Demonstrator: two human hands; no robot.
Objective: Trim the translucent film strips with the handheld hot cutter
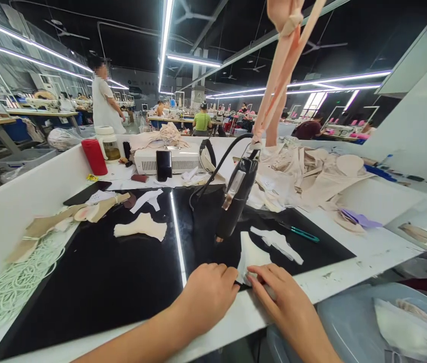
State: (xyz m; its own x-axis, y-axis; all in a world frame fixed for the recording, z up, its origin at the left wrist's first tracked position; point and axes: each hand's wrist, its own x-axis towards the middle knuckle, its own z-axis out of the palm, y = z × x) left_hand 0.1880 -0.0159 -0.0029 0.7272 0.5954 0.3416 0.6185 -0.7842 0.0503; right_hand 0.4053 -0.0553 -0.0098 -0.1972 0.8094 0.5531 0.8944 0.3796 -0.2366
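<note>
A small cream-white cut fabric piece (253, 252) lies at the front edge of a black glossy board (122, 297). My left hand (211, 292) is closed, its curled fingertips at the left lower edge of that piece. From the right, my right hand (283, 295) pinches the same edge, thumb and forefinger close together. Just above hangs a black cylindrical power tool (236, 196) with a metal tip pointing down and a cord at its top. Right of the piece is another white fabric piece (278, 244); teal thread snips (304, 233) lie beyond it.
Further cream (141, 227) and white fabric pieces (148, 200) lie on the board. Pale green cord (16, 282) is heaped at left. Peach fabric strips (273, 85) suspend the tool. A garment pile (311, 171), a phone (164, 165) and a red thread cone (94, 157) stand behind.
</note>
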